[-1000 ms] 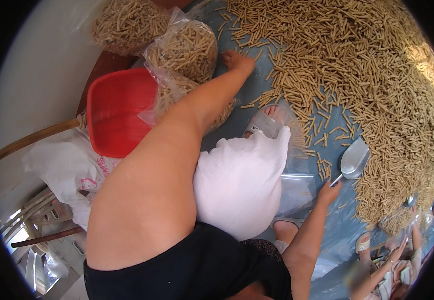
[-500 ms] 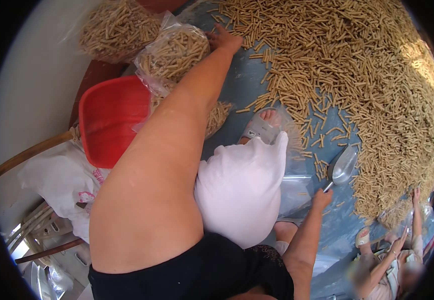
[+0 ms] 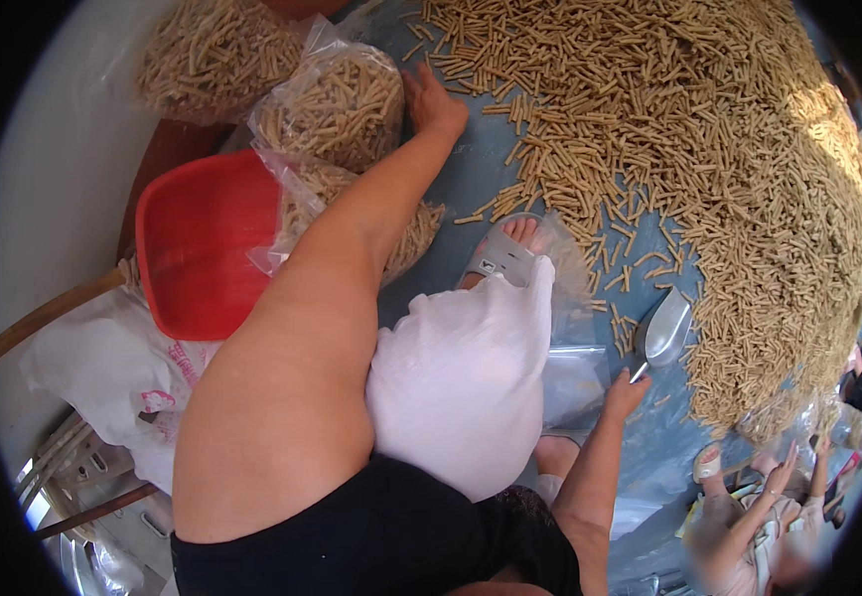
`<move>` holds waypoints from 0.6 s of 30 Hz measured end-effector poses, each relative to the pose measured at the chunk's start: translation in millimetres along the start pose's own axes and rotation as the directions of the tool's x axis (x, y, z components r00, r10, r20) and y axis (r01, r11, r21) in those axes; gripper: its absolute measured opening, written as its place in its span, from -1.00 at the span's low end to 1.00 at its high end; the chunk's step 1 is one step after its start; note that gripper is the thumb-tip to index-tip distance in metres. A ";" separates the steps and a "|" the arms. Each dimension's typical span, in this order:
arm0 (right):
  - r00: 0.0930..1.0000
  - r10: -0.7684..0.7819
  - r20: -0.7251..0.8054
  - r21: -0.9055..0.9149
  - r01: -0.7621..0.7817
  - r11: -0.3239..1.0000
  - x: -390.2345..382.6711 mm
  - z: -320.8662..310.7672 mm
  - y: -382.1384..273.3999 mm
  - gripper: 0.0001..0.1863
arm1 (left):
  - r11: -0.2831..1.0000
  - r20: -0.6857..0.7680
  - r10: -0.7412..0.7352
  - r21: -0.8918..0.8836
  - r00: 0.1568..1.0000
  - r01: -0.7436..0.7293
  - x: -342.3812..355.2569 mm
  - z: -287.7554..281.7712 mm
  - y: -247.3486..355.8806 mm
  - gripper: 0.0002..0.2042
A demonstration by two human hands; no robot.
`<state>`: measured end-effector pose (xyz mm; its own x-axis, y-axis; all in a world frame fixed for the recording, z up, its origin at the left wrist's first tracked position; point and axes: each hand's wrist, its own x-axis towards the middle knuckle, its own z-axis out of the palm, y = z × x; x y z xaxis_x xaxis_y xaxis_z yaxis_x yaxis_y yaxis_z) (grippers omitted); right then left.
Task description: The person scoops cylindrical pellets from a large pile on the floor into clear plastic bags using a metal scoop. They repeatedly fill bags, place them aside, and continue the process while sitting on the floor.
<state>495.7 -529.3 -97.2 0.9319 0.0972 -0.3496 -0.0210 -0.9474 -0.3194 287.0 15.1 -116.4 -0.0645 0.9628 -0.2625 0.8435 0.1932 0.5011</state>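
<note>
My left hand [image 3: 435, 105] reaches to the far left, its fingers stretched out along the right side of a clear plastic bag [image 3: 337, 107] filled with tan, stick-shaped pieces. Whether its fingertips press on the plastic is hard to see. Lower right of centre, my right hand [image 3: 628, 394] is closed round the handle of a shiny metal scoop [image 3: 665, 333]. The scoop looks empty and sits beside the edge of a wide heap of the same tan sticks [image 3: 649, 119]. My left forearm partly covers another bag of sticks [image 3: 416, 238].
A red plastic basin [image 3: 208, 248] stands left of my arm, below a further bag of sticks [image 3: 217, 55]. White cloth [image 3: 461, 382] covers my knee; my sandalled foot [image 3: 510, 243] rests on the blue floor sheet [image 3: 481, 149]. A co-worker [image 3: 759, 517] sits at lower right.
My left hand has slid slightly nearer along the bag's side. My right hand keeps hold of the scoop. The whole view has shifted a little.
</note>
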 end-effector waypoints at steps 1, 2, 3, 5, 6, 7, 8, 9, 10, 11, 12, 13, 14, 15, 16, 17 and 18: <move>0.999 -0.037 -0.018 0.040 0.037 0.999 -0.8 -2.6 -3.3 -0.56 | 0.999 0.028 -0.039 0.016 0.999 0.039 -8.9 -2.1 6.4 -0.14; 0.997 -0.072 -0.038 0.078 0.075 0.994 -1.3 -5.3 -5.6 -0.56 | 0.997 0.057 -0.079 0.032 0.995 0.077 -16.7 -4.1 14.5 -0.15; 0.992 -0.112 -0.053 0.128 0.118 0.985 -0.2 -3.3 -11.6 -0.56 | 0.992 0.072 -0.115 0.051 0.991 0.112 -17.5 -9.6 19.9 -0.16; 0.991 -0.121 -0.058 0.251 0.132 0.959 0.7 -1.9 -22.6 -0.57 | 0.999 0.120 0.018 0.032 0.993 -0.022 -14.3 -13.1 19.2 -0.17; 0.991 -0.120 -0.065 0.303 0.134 0.943 -1.4 -5.1 -28.1 -0.58 | 0.996 0.153 0.085 0.017 0.985 -0.088 -14.5 -9.6 14.8 -0.18; 0.987 -0.146 -0.074 0.406 0.163 0.899 -2.8 -5.7 -34.8 -0.60 | 0.950 0.083 0.187 0.240 0.979 -0.202 -8.4 -3.5 6.4 -0.19; 0.982 -0.170 -0.086 0.504 0.190 0.842 -3.4 -3.2 -43.1 -0.63 | 0.810 0.130 0.209 0.533 0.969 -0.246 2.0 -4.4 2.4 -0.23; 0.977 -0.186 -0.108 0.594 0.214 0.776 -6.0 -4.0 -54.9 -0.65 | 0.583 0.191 0.219 0.761 0.957 -0.285 13.7 -3.2 -0.5 -0.25; 0.984 -0.176 -0.021 0.602 0.153 0.784 -9.8 -9.9 -69.2 -0.66 | 0.290 0.253 0.207 0.907 0.945 -0.306 18.4 -3.7 -7.1 -0.25; 0.986 -0.156 0.066 0.600 0.085 0.795 -15.9 -20.9 -85.3 -0.68 | 0.139 0.359 0.265 0.904 0.895 -0.404 16.5 -15.8 -3.4 -0.30; 0.978 -0.142 0.156 0.597 0.021 0.802 -20.3 -24.5 -97.8 -0.69 | 0.015 0.408 0.217 0.907 0.887 -0.421 16.2 -19.1 -5.2 -0.30; 0.970 -0.171 0.175 0.611 0.029 0.791 -21.3 -21.4 -105.3 -0.69 | -0.106 0.448 0.169 0.894 0.878 -0.435 20.4 -19.5 -4.4 -0.31; 0.960 -0.200 0.194 0.625 0.036 0.780 -22.0 -17.8 -111.7 -0.70 | -0.225 0.481 0.117 0.865 0.869 -0.449 25.0 -18.5 -4.9 -0.32; 0.949 -0.232 0.212 0.640 0.045 0.767 -22.2 -14.5 -120.4 -0.70 | -0.225 0.498 0.094 0.854 0.862 -0.469 31.8 -14.8 -9.6 -0.35; 0.940 -0.243 0.240 0.672 0.020 0.740 -25.1 -11.4 -132.9 -0.70 | -0.228 0.513 0.071 0.843 0.855 -0.487 39.4 -9.6 -16.6 -0.38; 0.929 -0.255 0.267 0.703 -0.007 0.711 -28.8 -9.5 -146.8 -0.70 | -0.230 0.527 0.048 0.832 0.848 -0.504 43.4 -6.8 -21.4 -0.41; 0.920 -0.260 0.294 0.727 -0.039 0.686 -30.3 -9.0 -154.9 -0.71 | -0.197 0.527 0.112 0.843 0.842 -0.501 39.1 -4.9 -23.4 -0.44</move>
<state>474.0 -388.2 -29.2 0.7561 0.4251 -0.4976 -0.3136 -0.4319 -0.8456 262.1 49.1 -134.4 0.3211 0.7330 -0.5996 0.3153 -0.6798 -0.6622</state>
